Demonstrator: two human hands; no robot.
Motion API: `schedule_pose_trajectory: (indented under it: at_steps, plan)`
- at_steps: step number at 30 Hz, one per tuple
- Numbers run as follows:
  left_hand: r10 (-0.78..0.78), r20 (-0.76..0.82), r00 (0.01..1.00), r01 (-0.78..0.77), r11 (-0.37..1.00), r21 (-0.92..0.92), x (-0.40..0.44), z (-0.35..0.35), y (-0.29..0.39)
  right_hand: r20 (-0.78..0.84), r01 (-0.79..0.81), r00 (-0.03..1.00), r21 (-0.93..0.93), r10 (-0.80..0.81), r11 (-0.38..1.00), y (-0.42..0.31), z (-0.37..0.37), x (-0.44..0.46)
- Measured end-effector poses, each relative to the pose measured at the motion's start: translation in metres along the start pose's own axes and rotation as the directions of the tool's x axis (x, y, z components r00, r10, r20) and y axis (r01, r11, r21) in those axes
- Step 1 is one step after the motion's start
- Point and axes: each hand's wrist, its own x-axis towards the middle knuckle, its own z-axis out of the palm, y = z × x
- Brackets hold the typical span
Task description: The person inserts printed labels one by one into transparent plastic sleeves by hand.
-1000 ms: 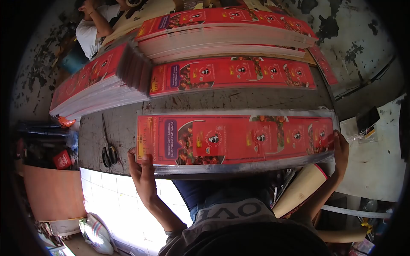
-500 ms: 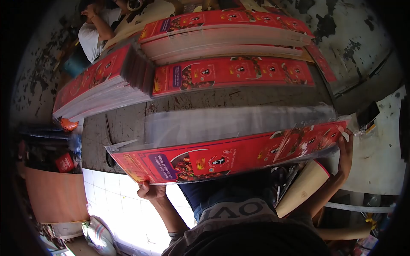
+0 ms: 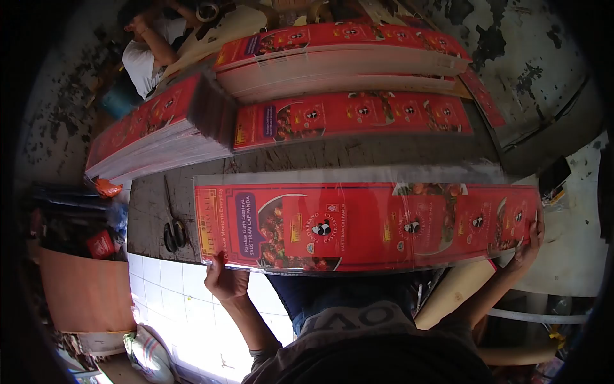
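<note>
Dark and scuffed, the table (image 3: 144, 211) bears stacks of red prints (image 3: 147, 128) toward its far side, with black-handled scissors (image 3: 174, 225) lying near its left edge. Along the near edge, a long red strip (image 3: 368, 224) spans the gap between the two hands — glossy, faced with clear film, its left end yellow, then a purple panel with white lettering, food pictures and round panda emblems. The left hand (image 3: 225, 275) grips the near left corner, thumb uppermost, the other fingers hard to make out. The right hand (image 3: 527, 249) clasps the right end, fingers bent about the short edge. Both forearms slant outward from the body — the right reaching farther to the side.
</note>
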Motion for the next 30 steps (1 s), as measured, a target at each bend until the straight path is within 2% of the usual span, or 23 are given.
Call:
schedule_pose_trajectory:
  at_steps: [1,3,5,7,9,11,13,14,16,17,18,19,21,22,23,24,25,27,28,30]
  plan:
    - [-0.053,-0.109,0.993,0.058,0.997,0.042,0.005,0.007,0.003,-0.002,0.006,1.0,0.008,-0.006,1.0,0.001,0.0,0.009]
    - [-0.127,-0.163,0.978,0.13,0.991,0.006,0.025,0.031,0.008,-0.026,-0.044,0.999,0.017,0.045,0.999,0.001,0.003,0.033]
    - [-0.156,-0.028,0.987,0.158,0.984,0.082,0.047,0.054,0.016,-0.042,0.002,0.999,0.089,0.002,0.996,-0.006,0.033,0.062]
    - [-0.119,0.104,0.987,0.103,0.983,0.152,0.068,0.086,0.019,-0.216,0.01,0.976,0.211,0.036,0.978,-0.002,0.04,0.1]
    - [-0.142,0.132,0.981,0.11,0.969,0.222,0.095,0.102,0.014,-0.094,-0.033,0.994,0.19,0.051,0.981,0.005,0.047,0.147]
    - [-0.167,0.204,0.965,0.097,0.944,0.314,0.122,0.129,-0.003,0.099,-0.089,0.991,0.021,0.087,0.996,0.012,0.066,0.183]
    - [-0.21,0.128,0.969,0.14,0.898,0.416,0.152,0.123,-0.026,0.233,-0.036,0.97,-0.16,0.073,0.986,0.042,0.072,0.215]
    - [-0.213,0.127,0.969,0.143,0.898,0.417,0.159,0.115,-0.038,0.277,0.022,0.961,-0.177,0.028,0.984,0.087,0.05,0.231]
    - [-0.338,-0.014,0.941,0.29,0.786,0.547,0.17,0.098,-0.058,0.323,0.082,0.946,-0.19,-0.016,0.978,0.155,0.009,0.263]
    - [-0.338,-0.017,0.941,0.291,0.784,0.549,0.174,0.088,-0.057,0.269,0.073,0.96,-0.514,0.08,0.855,0.174,0.0,0.275]
    - [-0.393,-0.031,0.919,0.36,0.805,0.472,0.177,0.077,-0.047,0.178,0.035,0.97,-0.777,0.167,0.628,0.188,-0.006,0.272]
    - [-0.437,-0.026,0.899,0.411,0.823,0.392,0.182,0.069,-0.043,0.173,0.03,0.971,-0.774,0.165,0.632,0.182,0.01,0.263]
    - [-0.395,-0.057,0.917,0.382,0.825,0.416,0.183,0.06,-0.047,0.186,0.08,0.98,-0.699,0.072,0.711,0.169,0.034,0.246]
    - [-0.337,-0.122,0.934,0.358,0.863,0.356,0.185,0.053,-0.047,0.184,0.077,0.98,-0.702,0.076,0.708,0.174,0.033,0.247]
    - [-0.277,-0.187,0.943,0.323,0.898,0.299,0.189,0.043,-0.046,0.23,0.198,0.973,-0.801,-0.016,0.566,0.179,0.037,0.249]
    - [-0.287,-0.172,0.943,0.322,0.918,0.232,0.198,0.015,-0.045,0.291,0.306,0.952,-0.866,-0.099,0.396,0.183,0.039,0.251]
    - [-0.287,-0.176,0.942,0.323,0.918,0.231,0.195,0.021,-0.045,0.292,0.306,0.952,-0.866,-0.096,0.396,0.178,0.047,0.246]
    - [-0.142,-0.394,0.908,0.272,0.916,0.296,0.186,0.037,-0.042,0.277,0.276,0.958,-0.808,-0.078,0.521,0.165,0.062,0.236]
    - [-0.143,-0.394,0.908,0.273,0.915,0.297,0.183,0.041,-0.042,0.275,0.274,0.958,-0.808,-0.078,0.521,0.164,0.064,0.235]
    - [-0.005,-0.403,0.915,0.246,0.799,0.548,0.18,0.047,-0.044,0.311,0.275,0.95,-0.794,-0.028,0.542,0.16,0.066,0.236]
